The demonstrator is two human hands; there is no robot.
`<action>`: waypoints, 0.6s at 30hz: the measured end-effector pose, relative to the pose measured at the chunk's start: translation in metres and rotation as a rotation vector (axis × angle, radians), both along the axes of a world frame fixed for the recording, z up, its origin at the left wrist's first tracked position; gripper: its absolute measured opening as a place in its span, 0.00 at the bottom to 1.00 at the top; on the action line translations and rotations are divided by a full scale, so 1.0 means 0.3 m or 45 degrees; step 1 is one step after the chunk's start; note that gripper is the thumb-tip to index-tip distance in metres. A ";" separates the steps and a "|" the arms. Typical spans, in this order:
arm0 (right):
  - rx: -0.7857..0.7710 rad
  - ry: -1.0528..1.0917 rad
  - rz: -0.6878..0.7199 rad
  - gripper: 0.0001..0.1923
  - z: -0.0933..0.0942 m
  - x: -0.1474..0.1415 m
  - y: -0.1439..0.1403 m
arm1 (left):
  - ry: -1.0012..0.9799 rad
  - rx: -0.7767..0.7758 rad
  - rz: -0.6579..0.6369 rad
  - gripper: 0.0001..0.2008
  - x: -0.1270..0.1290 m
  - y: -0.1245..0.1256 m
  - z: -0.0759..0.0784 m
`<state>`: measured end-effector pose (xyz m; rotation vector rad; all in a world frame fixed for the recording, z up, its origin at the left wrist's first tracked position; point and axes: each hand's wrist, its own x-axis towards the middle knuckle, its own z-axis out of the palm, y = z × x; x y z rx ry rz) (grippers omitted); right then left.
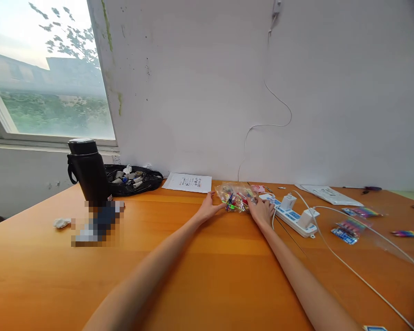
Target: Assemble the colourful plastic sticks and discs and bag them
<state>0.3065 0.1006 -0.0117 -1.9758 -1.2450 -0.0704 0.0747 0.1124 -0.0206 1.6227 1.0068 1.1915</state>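
— Both hands are reaching far out across the bench (pixel 200 271), and what are they closing on?

— They are bracketing a clear plastic bag (pixel 235 196) of small colourful bits, lying near the wall. The left hand (pixel 209 208) is touching its left end with the fingers spread loosely; the right hand (pixel 261 209) is pressing against its right end, fingers curled lightly at the edge (no firm pinch that I can make out, and the bag is lying flat, not lifted).

— Which way is the bag running?

— Its long side is lying left to right, straight ahead of the person, so each hand is sitting at one short end, about equally near.

— Anything crowding it?

— A white power strip (pixel 291 214) with chargers plugged in is sitting just beside the right hand, its cable (pixel 352 269) trailing toward the near edge. A sheet of paper (pixel 188 182) is lying behind the left hand, and a black flask (pixel 88 170) is standing well apart on the left.
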 end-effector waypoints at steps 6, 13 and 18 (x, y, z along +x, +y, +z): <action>0.009 0.113 0.236 0.34 -0.011 0.026 0.032 | -0.024 0.069 0.056 0.43 0.151 0.163 0.004; 0.065 0.203 0.363 0.30 -0.022 0.043 0.047 | 0.180 0.092 0.145 0.38 0.176 0.194 -0.012; 0.133 0.238 0.430 0.27 -0.023 0.034 0.033 | 0.263 0.151 0.089 0.33 0.157 0.128 0.000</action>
